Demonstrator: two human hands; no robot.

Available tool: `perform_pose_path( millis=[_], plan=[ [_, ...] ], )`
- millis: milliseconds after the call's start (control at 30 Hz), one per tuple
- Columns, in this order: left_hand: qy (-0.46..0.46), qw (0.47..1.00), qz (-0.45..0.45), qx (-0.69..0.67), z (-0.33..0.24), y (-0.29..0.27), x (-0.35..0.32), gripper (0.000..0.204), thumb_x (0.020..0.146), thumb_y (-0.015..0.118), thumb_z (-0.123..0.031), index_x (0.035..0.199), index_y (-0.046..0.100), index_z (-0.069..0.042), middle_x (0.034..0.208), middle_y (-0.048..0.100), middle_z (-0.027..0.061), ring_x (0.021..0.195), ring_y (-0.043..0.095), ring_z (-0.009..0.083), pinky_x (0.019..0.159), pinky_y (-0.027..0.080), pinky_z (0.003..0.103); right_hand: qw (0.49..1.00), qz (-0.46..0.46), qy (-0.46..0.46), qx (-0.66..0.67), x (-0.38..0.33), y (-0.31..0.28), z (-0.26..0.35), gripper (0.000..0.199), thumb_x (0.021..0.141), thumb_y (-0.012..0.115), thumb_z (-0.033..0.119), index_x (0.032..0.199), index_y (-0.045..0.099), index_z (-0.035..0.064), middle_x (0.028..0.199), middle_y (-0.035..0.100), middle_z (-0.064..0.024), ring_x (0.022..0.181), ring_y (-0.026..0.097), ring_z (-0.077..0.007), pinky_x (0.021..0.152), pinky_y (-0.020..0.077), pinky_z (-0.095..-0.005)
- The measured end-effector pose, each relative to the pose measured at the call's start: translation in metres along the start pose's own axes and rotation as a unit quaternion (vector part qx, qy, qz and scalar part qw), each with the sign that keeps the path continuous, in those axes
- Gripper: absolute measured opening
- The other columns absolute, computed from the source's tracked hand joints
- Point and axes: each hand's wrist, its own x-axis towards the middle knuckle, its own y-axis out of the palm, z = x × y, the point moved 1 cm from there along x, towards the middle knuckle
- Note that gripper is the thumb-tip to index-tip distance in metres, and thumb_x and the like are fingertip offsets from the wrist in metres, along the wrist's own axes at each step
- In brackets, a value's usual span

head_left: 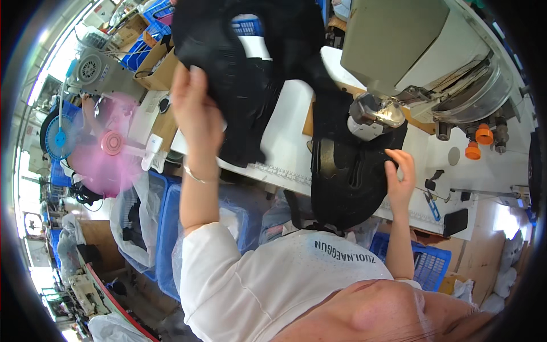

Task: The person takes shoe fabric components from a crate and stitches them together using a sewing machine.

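2 hands (196, 108) (399, 174) grip black fabric (250, 68), which hides their fingertips.

The person wears a white short-sleeved top (256, 279) speckled with tiny glittering dots, with a line of dark printed lettering across it. A thin silver bracelet (195, 176) circles the left wrist. Both forearms are bare.

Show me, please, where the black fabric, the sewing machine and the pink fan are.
black fabric (250, 108): head view, on the hanging part beside the left hand.
sewing machine (393, 40): head view, on its grey body.
pink fan (111, 142): head view, on its hub.
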Motion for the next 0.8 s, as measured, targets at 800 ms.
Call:
perform_pose_path(
  millis=[800],
  plan=[
    [-0.012,0.769,0.337,0.543,0.107,0.043,-0.125,0.059,0.087,0.068,-0.032,0.137,0.050,-0.008,0.093,0.063,0.0163,0.088,0.065,0.0341,0.075,0.051,0.043,0.986,-0.019,-0.038,-0.163,-0.015,0.032,-0.013,0.028,0.087,0.067,0.016,0.114,0.069,0.0117,0.124,0.058,-0.0046,0.125,0.047,-0.0254,0.108,0.0273,-0.0427]
  ],
)
